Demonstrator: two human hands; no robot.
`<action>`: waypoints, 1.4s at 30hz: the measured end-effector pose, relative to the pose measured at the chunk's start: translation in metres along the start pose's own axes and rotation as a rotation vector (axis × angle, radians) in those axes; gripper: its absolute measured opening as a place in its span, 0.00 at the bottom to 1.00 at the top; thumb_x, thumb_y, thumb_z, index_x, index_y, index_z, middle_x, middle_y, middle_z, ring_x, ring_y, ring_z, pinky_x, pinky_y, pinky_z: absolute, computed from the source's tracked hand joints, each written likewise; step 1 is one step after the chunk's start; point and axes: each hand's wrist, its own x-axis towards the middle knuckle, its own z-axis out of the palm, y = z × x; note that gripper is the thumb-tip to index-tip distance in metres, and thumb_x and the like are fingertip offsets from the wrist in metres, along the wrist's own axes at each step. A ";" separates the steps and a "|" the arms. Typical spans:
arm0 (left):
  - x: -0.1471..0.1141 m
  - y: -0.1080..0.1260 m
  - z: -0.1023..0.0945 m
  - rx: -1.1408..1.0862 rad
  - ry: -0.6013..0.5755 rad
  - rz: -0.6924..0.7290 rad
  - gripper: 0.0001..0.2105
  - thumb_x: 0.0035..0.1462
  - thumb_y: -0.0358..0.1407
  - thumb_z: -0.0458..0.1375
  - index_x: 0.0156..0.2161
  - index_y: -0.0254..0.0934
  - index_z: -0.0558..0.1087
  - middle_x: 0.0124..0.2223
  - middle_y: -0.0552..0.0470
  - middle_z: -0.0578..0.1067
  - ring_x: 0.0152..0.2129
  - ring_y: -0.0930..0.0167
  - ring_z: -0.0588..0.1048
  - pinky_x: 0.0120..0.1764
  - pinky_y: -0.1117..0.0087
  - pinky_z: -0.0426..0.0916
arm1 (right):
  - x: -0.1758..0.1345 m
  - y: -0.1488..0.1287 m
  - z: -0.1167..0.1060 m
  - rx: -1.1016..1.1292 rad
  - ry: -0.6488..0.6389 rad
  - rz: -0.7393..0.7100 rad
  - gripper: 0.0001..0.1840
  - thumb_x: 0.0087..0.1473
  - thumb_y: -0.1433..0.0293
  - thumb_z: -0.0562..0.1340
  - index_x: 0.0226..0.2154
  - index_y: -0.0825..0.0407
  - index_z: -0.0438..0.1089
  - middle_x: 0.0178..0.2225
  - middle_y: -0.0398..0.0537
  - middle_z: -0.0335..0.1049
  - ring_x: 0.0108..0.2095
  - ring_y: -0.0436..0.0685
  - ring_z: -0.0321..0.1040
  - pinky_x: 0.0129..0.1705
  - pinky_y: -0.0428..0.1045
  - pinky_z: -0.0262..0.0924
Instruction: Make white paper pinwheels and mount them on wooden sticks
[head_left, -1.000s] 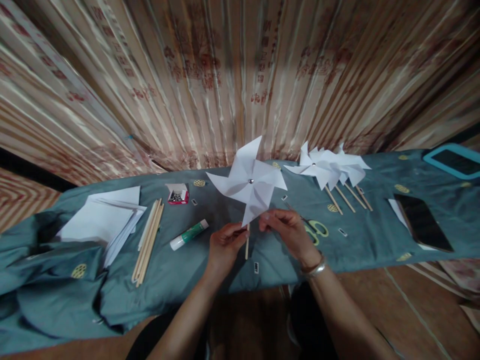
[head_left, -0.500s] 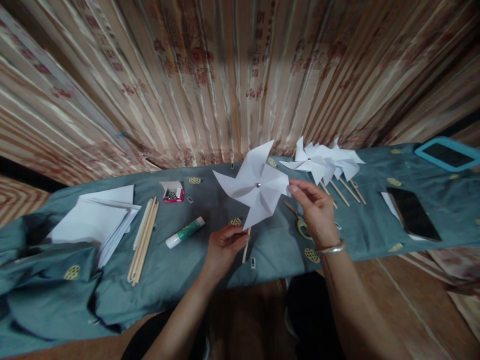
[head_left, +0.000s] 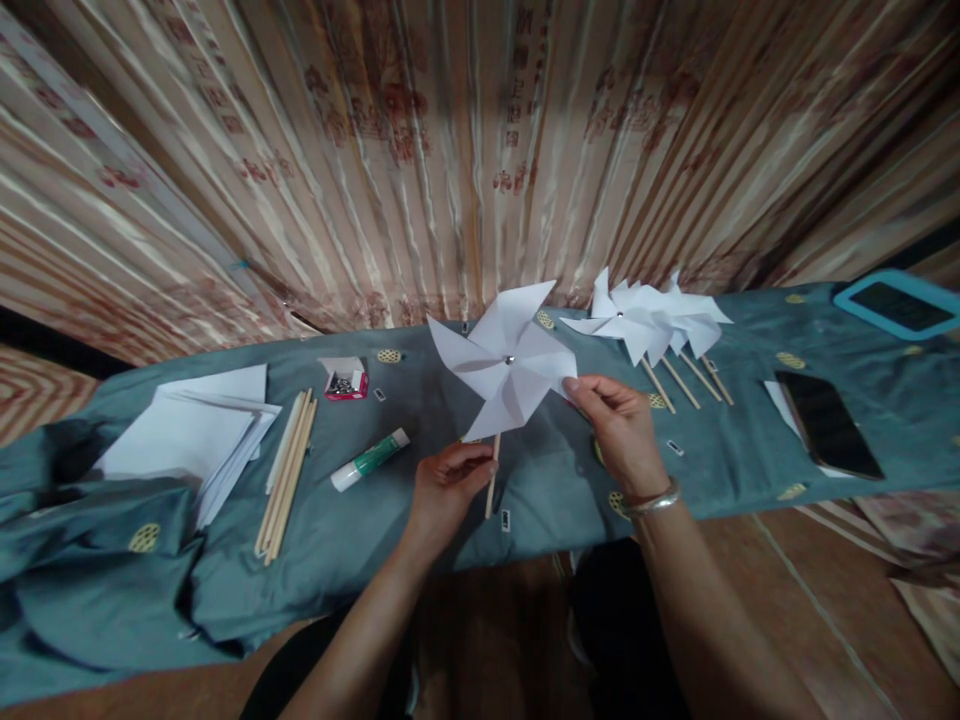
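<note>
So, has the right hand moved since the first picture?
Yes, the right hand has moved rightward and up the picture, judged against the glue stick.

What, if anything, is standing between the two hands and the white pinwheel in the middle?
Nothing visible stands between them. The left hand holds the wooden stick below the pinwheel, and the right hand meets the pinwheel's right-side blade; whether it pinches the paper is unclear.

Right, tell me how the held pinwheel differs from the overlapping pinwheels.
The left hand grips the held pinwheel by its stick; the overlapping pinwheels lie on the cloth. The held pinwheel is single, while the overlapping pinwheels form a row. Both are white, with pale sticks.
</note>
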 end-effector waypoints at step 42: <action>0.004 -0.006 0.004 0.003 0.019 0.028 0.07 0.38 0.34 0.68 0.28 0.38 0.81 0.30 0.51 0.80 0.28 0.70 0.76 0.34 0.71 0.71 | -0.031 0.009 0.032 -0.004 -0.327 0.136 0.21 0.40 0.52 0.71 0.15 0.51 0.70 0.18 0.39 0.66 0.21 0.48 0.57 0.26 0.47 0.53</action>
